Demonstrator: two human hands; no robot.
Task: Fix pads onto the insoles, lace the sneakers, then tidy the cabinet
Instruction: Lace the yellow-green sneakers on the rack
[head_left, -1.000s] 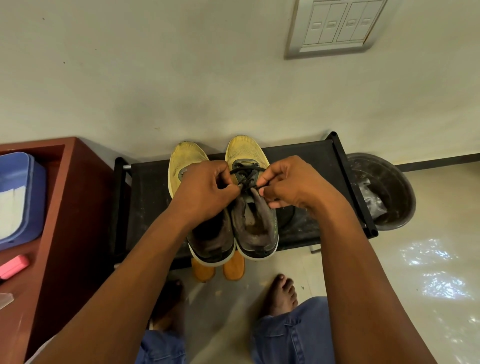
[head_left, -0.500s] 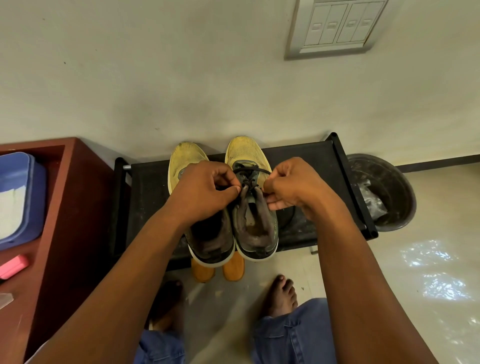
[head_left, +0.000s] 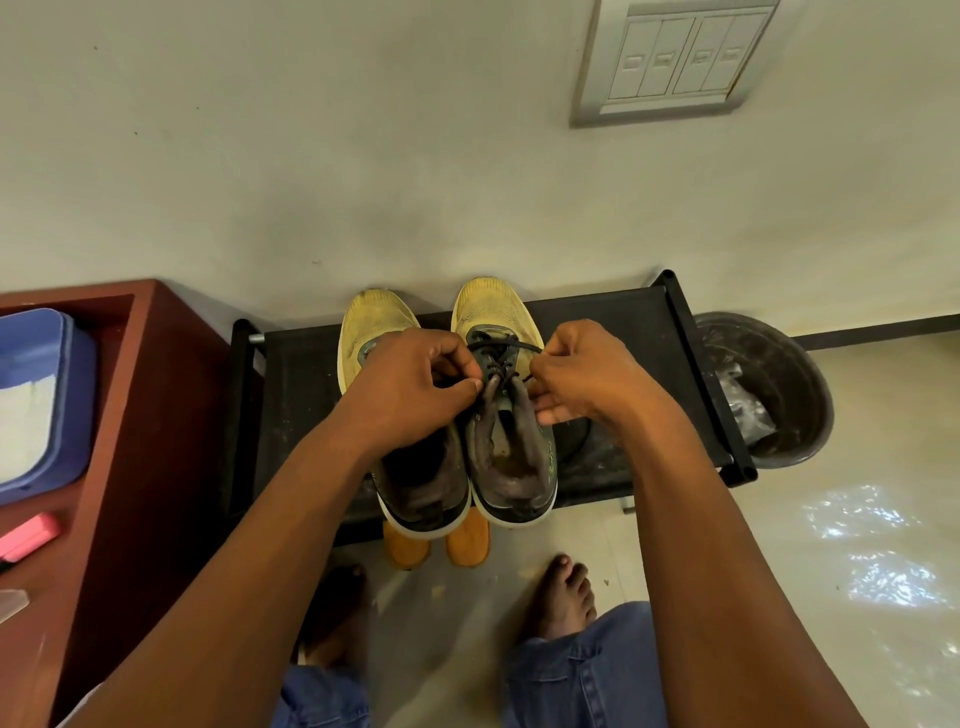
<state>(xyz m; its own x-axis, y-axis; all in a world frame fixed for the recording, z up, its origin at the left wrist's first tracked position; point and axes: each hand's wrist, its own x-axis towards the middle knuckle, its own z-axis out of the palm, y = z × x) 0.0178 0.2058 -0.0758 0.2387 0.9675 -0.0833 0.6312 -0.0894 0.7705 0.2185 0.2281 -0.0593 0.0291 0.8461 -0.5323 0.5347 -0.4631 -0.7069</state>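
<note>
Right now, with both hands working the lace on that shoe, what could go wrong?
1. The yellow-toed dark sneaker overhangs the black shelf rack's front edge; a hard tug by the left hand or right hand on the dark lace might tip it off.
2. Its unlaced twin sneaker touches it and could get nudged.

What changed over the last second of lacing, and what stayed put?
Little: the left hand and right hand shifted slightly while keeping their pinch on the dark lace of the right-side sneaker. Both sneakers and the black rack stayed put.
</note>
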